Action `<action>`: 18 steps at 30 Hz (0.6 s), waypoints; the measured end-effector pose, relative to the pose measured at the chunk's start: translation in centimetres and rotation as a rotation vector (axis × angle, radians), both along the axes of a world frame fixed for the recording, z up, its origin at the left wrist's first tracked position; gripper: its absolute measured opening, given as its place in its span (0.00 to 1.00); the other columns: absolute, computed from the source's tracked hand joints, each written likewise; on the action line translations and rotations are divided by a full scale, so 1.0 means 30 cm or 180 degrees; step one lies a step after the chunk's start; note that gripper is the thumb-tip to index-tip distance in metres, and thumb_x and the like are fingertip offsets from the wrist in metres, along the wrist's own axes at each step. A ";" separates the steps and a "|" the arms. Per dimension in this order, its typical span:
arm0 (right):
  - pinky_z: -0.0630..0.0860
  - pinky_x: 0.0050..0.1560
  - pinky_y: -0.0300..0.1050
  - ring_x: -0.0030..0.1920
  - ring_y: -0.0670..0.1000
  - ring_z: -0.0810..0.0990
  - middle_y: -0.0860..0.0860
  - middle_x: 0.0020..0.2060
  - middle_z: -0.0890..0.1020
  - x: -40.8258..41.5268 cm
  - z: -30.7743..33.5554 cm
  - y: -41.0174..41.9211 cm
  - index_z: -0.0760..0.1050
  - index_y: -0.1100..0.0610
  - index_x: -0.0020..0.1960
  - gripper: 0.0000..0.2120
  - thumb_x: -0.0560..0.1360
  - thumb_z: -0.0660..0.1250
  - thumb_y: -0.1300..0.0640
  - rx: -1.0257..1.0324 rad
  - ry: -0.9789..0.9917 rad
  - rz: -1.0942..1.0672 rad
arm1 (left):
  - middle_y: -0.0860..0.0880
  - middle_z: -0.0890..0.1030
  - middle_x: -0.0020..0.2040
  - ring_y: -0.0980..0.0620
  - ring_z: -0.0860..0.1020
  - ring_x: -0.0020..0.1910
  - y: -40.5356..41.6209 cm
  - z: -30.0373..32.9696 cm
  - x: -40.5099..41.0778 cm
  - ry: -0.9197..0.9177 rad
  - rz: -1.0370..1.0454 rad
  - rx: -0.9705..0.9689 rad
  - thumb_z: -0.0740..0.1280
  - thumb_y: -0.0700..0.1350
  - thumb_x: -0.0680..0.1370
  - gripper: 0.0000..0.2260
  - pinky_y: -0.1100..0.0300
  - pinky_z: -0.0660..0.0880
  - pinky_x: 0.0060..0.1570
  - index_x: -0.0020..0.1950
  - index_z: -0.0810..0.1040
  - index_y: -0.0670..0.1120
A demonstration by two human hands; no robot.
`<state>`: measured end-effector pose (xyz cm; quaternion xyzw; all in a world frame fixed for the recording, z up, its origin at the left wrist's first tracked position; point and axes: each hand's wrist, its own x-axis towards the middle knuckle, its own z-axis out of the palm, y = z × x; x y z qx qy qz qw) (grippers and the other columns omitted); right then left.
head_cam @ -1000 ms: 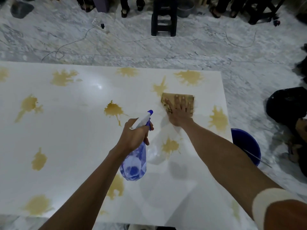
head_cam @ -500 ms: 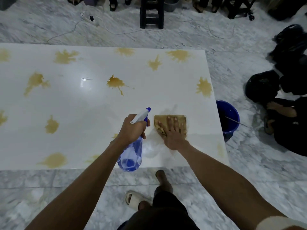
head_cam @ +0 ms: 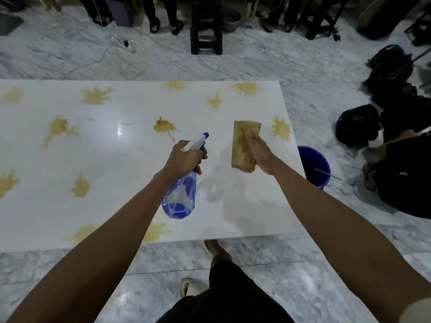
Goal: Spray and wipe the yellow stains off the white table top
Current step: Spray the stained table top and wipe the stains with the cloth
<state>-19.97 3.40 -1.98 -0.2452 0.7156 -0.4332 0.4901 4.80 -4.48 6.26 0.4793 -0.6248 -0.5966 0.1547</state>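
From the head view, the white table top point(head_cam: 98, 164) fills the left and middle of the frame, its right edge running down toward the lower right. Yellow stains are scattered over it: one splat point(head_cam: 164, 128) sits just above centre, another point(head_cam: 281, 130) lies near the right edge, and more are spread along the far edge, the left side and the near edge.

The left hand point(head_cam: 184, 159), at centre frame, is curled round the neck of a spray bottle point(head_cam: 180, 197), fingers wrapped at the trigger. The bottle is clear with a blue base (a little liquid shows at the bottom) and a white-and-blue nozzle pointing up and to the right, toward the far side of the table.

The right hand point(head_cam: 260, 153), just right of centre, grips a tan cloth point(head_cam: 245, 145) along its right side, the fingers closed on it. The cloth hangs as a long folded strip over the table; whether its lower end touches the surface cannot be told.

A blue bucket point(head_cam: 314, 166) stands on the marble floor point(head_cam: 279, 271) just beside the table's right edge. A black stool point(head_cam: 206, 31) stands at the top centre.
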 end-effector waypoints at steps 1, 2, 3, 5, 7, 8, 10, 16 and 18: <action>0.73 0.68 0.59 0.65 0.56 0.78 0.55 0.66 0.78 -0.025 0.021 -0.065 0.68 0.55 0.74 0.32 0.78 0.57 0.36 -0.0007 0.0152 0.0039 | 0.38 0.82 0.44 0.48 0.76 0.24 -0.042 0.006 -0.018 0.0019 0.0013 -0.0011 0.63 0.35 0.79 0.10 0.58 0.78 0.28 0.40 0.81 0.39; 0.72 0.69 0.59 0.66 0.56 0.77 0.55 0.67 0.77 -0.053 0.035 -0.134 0.66 0.55 0.75 0.30 0.80 0.56 0.38 0.0027 0.0345 0.0067 | 0.39 0.82 0.43 0.49 0.76 0.23 -0.085 0.011 -0.037 0.0046 0.0034 -0.0021 0.63 0.35 0.79 0.10 0.58 0.78 0.28 0.40 0.81 0.39; 0.71 0.70 0.58 0.66 0.56 0.76 0.54 0.67 0.76 -0.083 0.027 -0.209 0.66 0.55 0.75 0.28 0.82 0.54 0.39 0.0064 0.0596 0.0111 | 0.39 0.82 0.43 0.50 0.75 0.24 -0.130 0.013 -0.057 0.0076 0.0057 -0.0029 0.64 0.35 0.78 0.09 0.58 0.78 0.28 0.40 0.81 0.39; 0.71 0.68 0.58 0.63 0.55 0.76 0.51 0.63 0.78 -0.134 0.020 -0.358 0.68 0.52 0.72 0.25 0.82 0.54 0.38 -0.0033 0.1056 0.0297 | 0.41 0.82 0.40 0.50 0.75 0.24 -0.219 0.014 -0.101 0.0117 0.0099 -0.0047 0.64 0.35 0.76 0.09 0.56 0.79 0.29 0.39 0.81 0.40; 0.73 0.62 0.62 0.57 0.59 0.78 0.55 0.57 0.79 -0.181 -0.009 -0.511 0.69 0.51 0.66 0.21 0.82 0.53 0.39 -0.0046 0.1712 0.0561 | 0.43 0.82 0.37 0.49 0.75 0.24 -0.307 0.004 -0.142 0.0054 0.0134 -0.0078 0.64 0.35 0.79 0.10 0.56 0.78 0.29 0.40 0.82 0.39; 0.74 0.59 0.63 0.56 0.61 0.78 0.58 0.58 0.79 -0.201 -0.024 -0.592 0.68 0.53 0.68 0.19 0.83 0.52 0.43 0.0050 0.2062 0.0689 | 0.46 0.82 0.34 0.49 0.76 0.24 -0.352 -0.003 -0.158 -0.0011 0.0148 -0.0110 0.63 0.35 0.80 0.11 0.57 0.78 0.28 0.41 0.82 0.38; 0.71 0.60 0.64 0.60 0.63 0.77 0.59 0.64 0.75 -0.226 -0.075 -0.770 0.64 0.55 0.72 0.18 0.84 0.51 0.52 0.0253 0.2979 0.0929 | 0.50 0.81 0.32 0.48 0.77 0.24 -0.439 -0.025 -0.184 -0.0073 0.0160 -0.0183 0.62 0.34 0.80 0.11 0.61 0.76 0.27 0.43 0.82 0.36; 0.35 0.77 0.60 0.80 0.59 0.35 0.54 0.80 0.37 -0.244 -0.366 -1.061 0.41 0.42 0.81 0.27 0.84 0.47 0.45 0.1164 0.3425 0.2112 | 0.35 0.82 0.41 0.48 0.77 0.25 -0.656 -0.147 -0.230 -0.0031 0.0262 -0.0191 0.62 0.35 0.76 0.09 0.59 0.78 0.28 0.45 0.82 0.36; 0.34 0.77 0.59 0.80 0.58 0.35 0.53 0.81 0.38 -0.238 -0.404 -1.058 0.44 0.41 0.81 0.27 0.84 0.46 0.43 0.1012 0.3517 0.1979 | 0.34 0.84 0.48 0.49 0.77 0.25 -0.688 -0.180 -0.232 -0.0036 0.0278 -0.0136 0.63 0.35 0.75 0.08 0.55 0.80 0.31 0.44 0.82 0.37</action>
